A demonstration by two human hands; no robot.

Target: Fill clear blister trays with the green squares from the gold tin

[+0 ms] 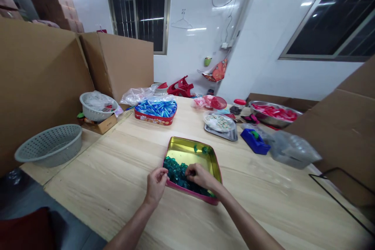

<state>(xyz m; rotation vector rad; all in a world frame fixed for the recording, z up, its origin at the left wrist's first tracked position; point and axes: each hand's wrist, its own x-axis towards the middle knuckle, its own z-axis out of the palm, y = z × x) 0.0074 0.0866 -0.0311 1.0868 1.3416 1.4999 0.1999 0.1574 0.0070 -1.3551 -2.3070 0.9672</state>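
Observation:
A square tin [191, 146] with a gold inside and a pink outer edge lies on the table before me. Dark green translucent pieces [175, 168] are heaped along its near left side, and a few more sit at its far right. My right hand [199, 175] reaches into the tin with fingers closed at the heap; its fingertips are partly hidden, so what they grip cannot be made out. At the tin's near left corner is my left hand [156, 184], thumb and fingers pinched together. Anything between them is too small to see.
Behind the tin stands a red tin [154, 119] of blue pieces. To the right are a metal tray [222, 134] with a plate, a blue tape dispenser [254, 141] and a steel bowl [275, 123] of pink pieces. A grey basket [49, 146] stands left, beside cardboard panels [120, 62].

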